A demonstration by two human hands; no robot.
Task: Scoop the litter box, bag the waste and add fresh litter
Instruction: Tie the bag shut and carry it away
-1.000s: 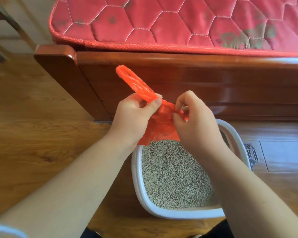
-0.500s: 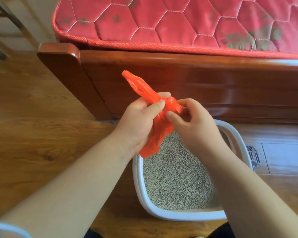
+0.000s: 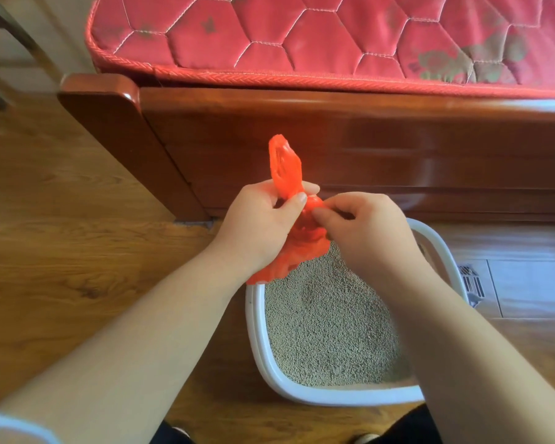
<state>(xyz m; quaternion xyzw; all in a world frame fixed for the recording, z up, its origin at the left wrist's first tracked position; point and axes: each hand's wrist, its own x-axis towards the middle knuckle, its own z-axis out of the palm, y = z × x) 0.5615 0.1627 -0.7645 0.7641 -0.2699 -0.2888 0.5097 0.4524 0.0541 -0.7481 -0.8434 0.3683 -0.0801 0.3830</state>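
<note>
**Both grips closed on the orange bag above the litter box**

The left hand (image 3: 257, 225) has its grip closed round the neck of the bag (image 3: 285, 168), with the thumb laid across the front and the fingers curled behind. The right hand (image 3: 366, 232) pinches the bunched plastic just beside that thumb, between its own thumb and forefinger; its other fingers are curled in. The two hands almost touch at the centre of the frame.

At the lower left corner a pale sleeve (image 3: 0, 424) shows, blurred. Both bare forearms run up from the bottom edge. Between them, at lower centre, the white box (image 3: 253, 331) sits on the wooden floor (image 3: 77, 251), filled with grey litter (image 3: 327, 331). The right forearm crosses its right side and hides part of the rim.

The bag is held over the far left end of the box. Its crumpled lower part hangs below the left hand, with the hem above the rim and the litter. Its looped handle stands up above the left fist.

Right of the box, at the frame's right edge, a small grey slotted thing (image 3: 471, 283) lies on the floor; what it is I cannot tell.

Beyond the hands runs a dark polished bed frame (image 3: 334, 139), and on it, across the top of the frame, a red quilted mattress (image 3: 302, 36).
</note>
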